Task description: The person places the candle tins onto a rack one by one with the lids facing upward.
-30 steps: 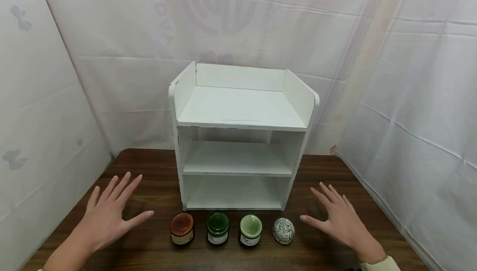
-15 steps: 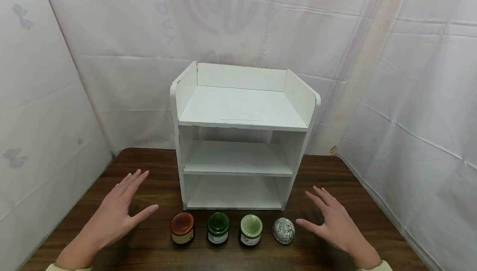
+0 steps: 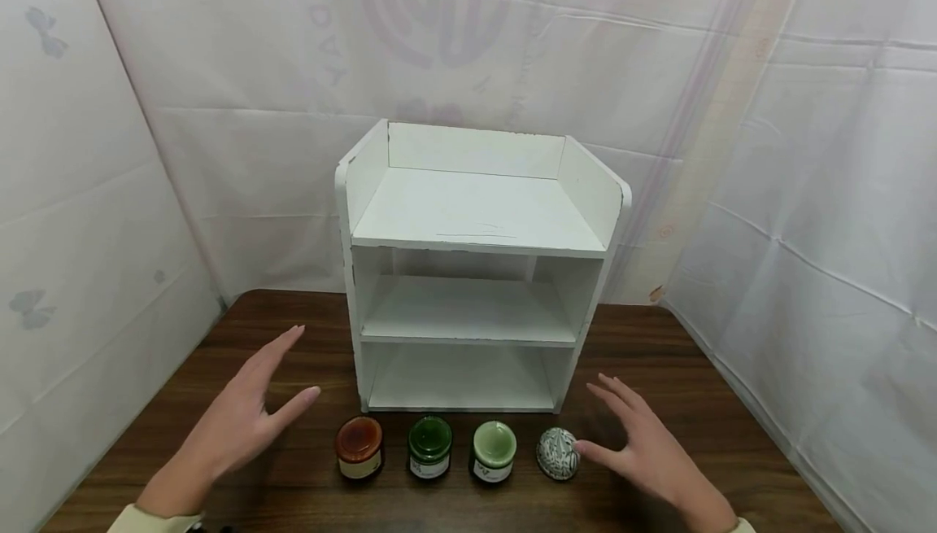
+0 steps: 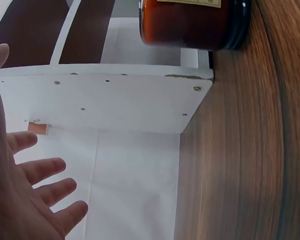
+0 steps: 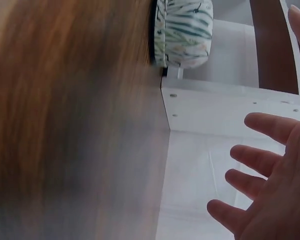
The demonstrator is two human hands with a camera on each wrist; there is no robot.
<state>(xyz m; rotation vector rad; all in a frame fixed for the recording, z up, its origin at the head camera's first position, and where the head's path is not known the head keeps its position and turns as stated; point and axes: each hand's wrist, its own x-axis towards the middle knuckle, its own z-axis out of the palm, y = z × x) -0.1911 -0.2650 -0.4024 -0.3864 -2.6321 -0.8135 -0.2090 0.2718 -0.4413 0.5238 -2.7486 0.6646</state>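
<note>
I see my left hand [image 3: 237, 423] spread beside the amber-lidded glass jar [image 3: 358, 447], my right hand [image 3: 644, 452] spread, thumb nearly touching the leaf-patterned white round jar [image 3: 557, 453].

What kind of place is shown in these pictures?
Probably a staged recording booth, not a home: creased white sheets hang around a dark wooden table bearing only a white three-tier shelf unit and four small jars in a neat row.
</note>
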